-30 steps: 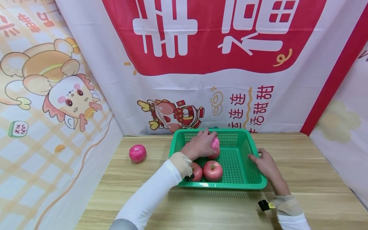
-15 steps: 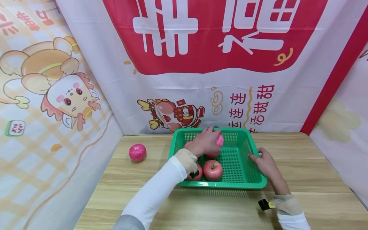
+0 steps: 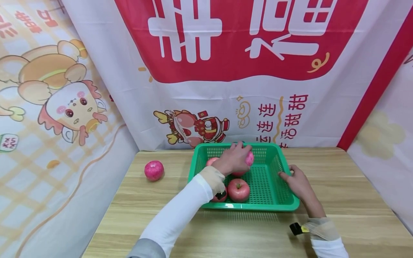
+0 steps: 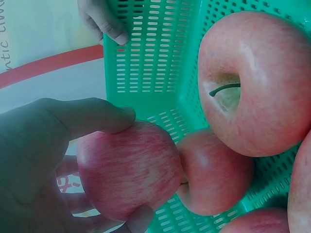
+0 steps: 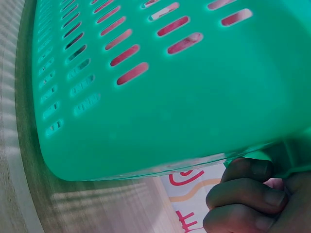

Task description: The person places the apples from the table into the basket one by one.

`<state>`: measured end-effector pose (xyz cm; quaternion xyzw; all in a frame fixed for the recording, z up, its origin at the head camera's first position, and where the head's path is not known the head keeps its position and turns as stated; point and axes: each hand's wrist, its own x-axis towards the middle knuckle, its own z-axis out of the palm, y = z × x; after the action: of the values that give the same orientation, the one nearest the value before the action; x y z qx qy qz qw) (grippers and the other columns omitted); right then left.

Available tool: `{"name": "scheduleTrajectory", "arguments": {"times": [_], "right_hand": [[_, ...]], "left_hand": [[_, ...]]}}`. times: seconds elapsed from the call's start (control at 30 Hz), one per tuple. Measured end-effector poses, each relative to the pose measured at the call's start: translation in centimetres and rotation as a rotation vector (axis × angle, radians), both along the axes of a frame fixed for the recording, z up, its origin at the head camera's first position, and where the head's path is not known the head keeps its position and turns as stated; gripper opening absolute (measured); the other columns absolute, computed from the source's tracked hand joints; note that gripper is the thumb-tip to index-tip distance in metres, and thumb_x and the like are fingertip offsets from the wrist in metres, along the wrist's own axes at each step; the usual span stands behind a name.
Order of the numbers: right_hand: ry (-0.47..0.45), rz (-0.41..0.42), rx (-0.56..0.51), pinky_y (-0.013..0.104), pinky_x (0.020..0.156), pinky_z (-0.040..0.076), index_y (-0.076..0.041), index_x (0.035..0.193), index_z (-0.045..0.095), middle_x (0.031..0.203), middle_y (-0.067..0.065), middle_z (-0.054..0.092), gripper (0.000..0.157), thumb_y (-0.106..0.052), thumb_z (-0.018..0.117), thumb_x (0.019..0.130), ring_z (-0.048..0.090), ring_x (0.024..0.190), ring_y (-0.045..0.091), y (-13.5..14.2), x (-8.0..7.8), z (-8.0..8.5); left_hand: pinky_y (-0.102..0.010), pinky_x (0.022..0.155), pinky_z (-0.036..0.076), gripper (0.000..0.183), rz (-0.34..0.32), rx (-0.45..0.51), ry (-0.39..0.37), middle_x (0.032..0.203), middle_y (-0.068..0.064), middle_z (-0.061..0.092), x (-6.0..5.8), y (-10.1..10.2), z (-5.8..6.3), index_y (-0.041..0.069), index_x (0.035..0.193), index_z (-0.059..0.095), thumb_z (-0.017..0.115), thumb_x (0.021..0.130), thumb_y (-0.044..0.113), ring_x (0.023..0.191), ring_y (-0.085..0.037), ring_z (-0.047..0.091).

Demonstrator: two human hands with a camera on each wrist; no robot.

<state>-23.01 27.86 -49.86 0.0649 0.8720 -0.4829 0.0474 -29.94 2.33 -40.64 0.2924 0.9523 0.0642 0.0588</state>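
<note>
My left hand (image 3: pixel 233 160) reaches into the green plastic basket (image 3: pixel 245 206) and holds a pinkish-red apple (image 3: pixel 250 158). In the left wrist view, thumb and fingers curl round this apple (image 4: pixel 131 170); it overlaps another apple (image 4: pixel 214 170), and whether they touch I cannot tell. A nearer apple (image 4: pixel 257 82) shows its stem. Inside the basket, one apple (image 3: pixel 238 190) sits at the front, beside another (image 3: pixel 220 197) partly hidden by my wrist. A further apple (image 3: pixel 211 161) shows at the back left. My right hand (image 3: pixel 298 183) grips the basket's right rim, its fingers (image 5: pixel 245 196) curled underneath.
A deep pink apple (image 3: pixel 154 170) lies on the wooden table (image 3: pixel 135 211) left of the basket. Behind the basket hangs a printed white and red cloth (image 3: pixel 190 93); another patterned cloth (image 3: pixel 113 172) borders the table on the left.
My left hand has shifted slightly to the right with the apple in its grip. More of the back-left apple shows now. My right hand and the basket stay nearly still.
</note>
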Motion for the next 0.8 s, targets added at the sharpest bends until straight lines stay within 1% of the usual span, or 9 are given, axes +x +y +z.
{"name": "scheduleTrajectory", "arguments": {"times": [0.2, 0.43, 0.53, 0.7, 0.8], "right_hand": [[-0.001, -0.001, 0.006, 0.037, 0.071, 0.062, 0.011, 0.135, 0.048, 0.122, 0.033, 0.061, 0.049, -0.030, 0.056, 0.109, 0.070, 0.095, 0.028, 0.0, -0.1, 0.1], [-0.002, -0.001, 0.003, 0.038, 0.072, 0.063, 0.012, 0.136, 0.047, 0.121, 0.033, 0.062, 0.050, -0.030, 0.056, 0.109, 0.071, 0.094, 0.028, 0.0, 0.0, 0.1], [-0.002, -0.002, 0.005, 0.037, 0.072, 0.063, 0.011, 0.136, 0.047, 0.122, 0.033, 0.062, 0.049, -0.029, 0.056, 0.109, 0.071, 0.094, 0.028, 0.0, 0.0, 0.1], [-0.002, 0.002, 0.004, 0.037, 0.072, 0.063, 0.011, 0.135, 0.048, 0.123, 0.033, 0.062, 0.049, -0.030, 0.056, 0.108, 0.071, 0.095, 0.028, 0.1, -0.1, 0.0], [-0.002, 0.002, 0.001, 0.038, 0.072, 0.063, 0.011, 0.135, 0.048, 0.122, 0.033, 0.062, 0.049, -0.030, 0.056, 0.108, 0.071, 0.095, 0.029, 0.1, -0.2, -0.1]], "left_hand": [[-0.047, 0.098, 0.058, 0.078, -0.007, 0.005, -0.004, 0.154, -0.013, 0.047, -0.1, 0.2, -0.2, 0.022, 0.160, 0.044, 0.078, 0.090, 0.036, 0.133, -0.032, 0.052], [-0.046, 0.096, 0.058, 0.080, -0.014, 0.009, -0.006, 0.152, -0.013, 0.049, -0.3, 0.7, -0.5, 0.021, 0.159, 0.045, 0.079, 0.088, 0.036, 0.132, -0.032, 0.052], [-0.046, 0.097, 0.058, 0.079, -0.017, 0.010, -0.005, 0.151, -0.012, 0.050, -0.3, 0.9, -0.6, 0.020, 0.159, 0.046, 0.079, 0.088, 0.035, 0.132, -0.032, 0.052], [-0.048, 0.102, 0.056, 0.080, -0.019, 0.004, -0.003, 0.153, -0.012, 0.049, -0.3, 1.3, -0.6, 0.022, 0.160, 0.045, 0.079, 0.089, 0.036, 0.138, -0.034, 0.051], [-0.048, 0.102, 0.057, 0.080, -0.019, 0.004, -0.004, 0.154, -0.012, 0.048, -0.4, 1.5, -0.7, 0.023, 0.160, 0.044, 0.080, 0.089, 0.036, 0.140, -0.034, 0.050]]}}
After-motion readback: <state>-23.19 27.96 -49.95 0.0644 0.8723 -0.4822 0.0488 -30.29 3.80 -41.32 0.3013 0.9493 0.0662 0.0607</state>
